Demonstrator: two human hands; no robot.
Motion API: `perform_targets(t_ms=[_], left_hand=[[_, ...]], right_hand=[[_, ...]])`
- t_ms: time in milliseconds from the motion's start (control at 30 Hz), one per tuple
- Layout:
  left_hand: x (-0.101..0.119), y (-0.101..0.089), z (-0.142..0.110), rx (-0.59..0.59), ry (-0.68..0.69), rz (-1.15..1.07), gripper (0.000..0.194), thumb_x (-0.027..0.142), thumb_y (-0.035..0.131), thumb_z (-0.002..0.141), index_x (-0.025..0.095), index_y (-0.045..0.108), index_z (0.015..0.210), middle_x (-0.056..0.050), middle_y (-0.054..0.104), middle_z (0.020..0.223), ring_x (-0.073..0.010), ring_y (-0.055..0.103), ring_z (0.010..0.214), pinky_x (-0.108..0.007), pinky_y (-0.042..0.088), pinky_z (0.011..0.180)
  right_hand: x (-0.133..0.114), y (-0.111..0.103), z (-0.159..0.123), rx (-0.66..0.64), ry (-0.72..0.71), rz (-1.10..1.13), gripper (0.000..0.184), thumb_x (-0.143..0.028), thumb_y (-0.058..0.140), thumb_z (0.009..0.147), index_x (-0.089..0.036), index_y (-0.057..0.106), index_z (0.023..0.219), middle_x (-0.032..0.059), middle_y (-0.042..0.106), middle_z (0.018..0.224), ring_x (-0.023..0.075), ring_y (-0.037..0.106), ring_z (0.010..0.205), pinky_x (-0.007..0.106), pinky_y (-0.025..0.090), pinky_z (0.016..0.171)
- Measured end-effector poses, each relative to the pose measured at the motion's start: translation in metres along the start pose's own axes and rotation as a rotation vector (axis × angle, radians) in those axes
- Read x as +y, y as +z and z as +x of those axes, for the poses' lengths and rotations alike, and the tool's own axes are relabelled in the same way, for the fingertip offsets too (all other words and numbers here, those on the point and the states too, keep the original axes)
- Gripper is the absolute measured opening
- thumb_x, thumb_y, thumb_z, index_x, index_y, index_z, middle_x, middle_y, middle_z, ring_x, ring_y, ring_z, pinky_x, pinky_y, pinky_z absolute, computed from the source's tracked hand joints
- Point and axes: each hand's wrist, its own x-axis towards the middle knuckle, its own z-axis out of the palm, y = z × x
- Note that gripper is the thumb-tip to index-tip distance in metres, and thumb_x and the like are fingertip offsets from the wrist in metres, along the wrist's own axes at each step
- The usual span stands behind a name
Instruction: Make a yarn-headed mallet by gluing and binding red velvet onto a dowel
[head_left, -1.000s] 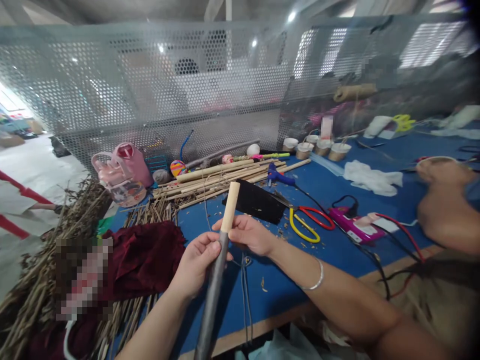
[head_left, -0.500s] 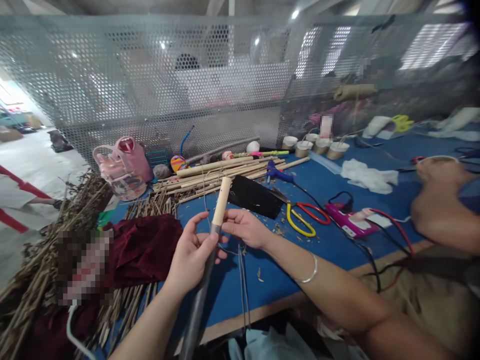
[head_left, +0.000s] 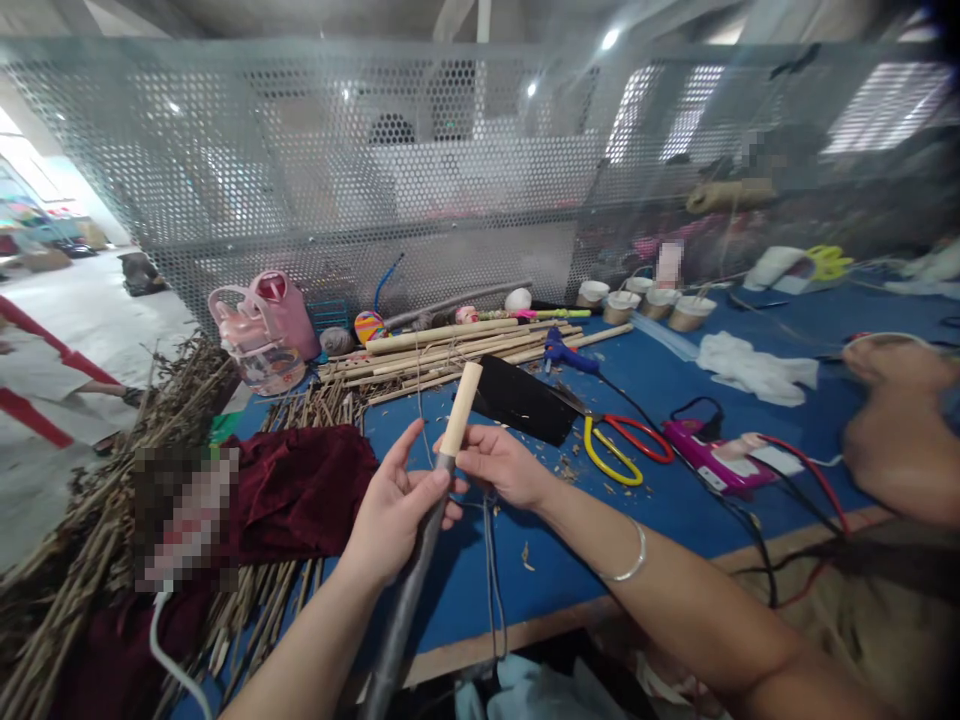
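Observation:
A stick (head_left: 424, 560) slants up from the bottom edge, its lower length wrapped in grey and its top end bare pale wood. My left hand (head_left: 401, 505) is closed around the grey part, thumb on top, index finger lifted off. At the line where grey meets bare wood, my right hand (head_left: 506, 465) pinches with thumb and fingers from the right side. Thin grey cord (head_left: 491, 570) hangs from near my hands over the front table edge. Beyond the stick's tip lies a black flat piece (head_left: 525, 400), with scissors (head_left: 615, 450) with red and yellow handles beside it.
Pale sticks (head_left: 480, 340) lie across the table's back, with a blue glue gun (head_left: 570, 352) beside them. Left are a pink bottle (head_left: 262, 345), dark red cloth (head_left: 300, 490) and dry stalks (head_left: 82, 540). A purple power strip (head_left: 720, 460) and a co-worker's hand (head_left: 900, 360) are right.
My left index finger has lifted away from the stick and the left hand has turned slightly. My right hand keeps its pinch near the join. The view shifts a little.

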Motion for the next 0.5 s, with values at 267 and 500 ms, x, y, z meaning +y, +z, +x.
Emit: perform_targets(t_ms=[267, 500], left_hand=[[-0.0057, -0.0004, -0.0012, 0.220, 0.205, 0.313, 0.038, 0.031, 0.079, 0.064, 0.014, 0.060, 0.092, -0.001, 0.066, 0.074, -0.0093, 0.059, 0.063, -0.018, 0.045, 0.057], [-0.0026, 0.0026, -0.0003, -0.044, -0.109, -0.105, 0.037, 0.037, 0.075, 0.068, 0.014, 0.051, 0.084, -0.005, 0.070, 0.073, -0.0110, 0.062, 0.053, -0.022, 0.049, 0.052]], right_hand=[[0.0029, 0.0016, 0.0020, 0.087, -0.020, -0.046, 0.034, -0.034, 0.078, 0.067, -0.013, 0.061, 0.087, 0.0011, 0.066, 0.077, 0.0095, 0.062, 0.066, 0.023, 0.048, 0.067], [0.0007, 0.0043, -0.0013, -0.012, -0.001, -0.019, 0.036, -0.038, 0.076, 0.069, -0.012, 0.061, 0.088, -0.0035, 0.056, 0.060, 0.0046, 0.048, 0.048, 0.016, 0.036, 0.045]])
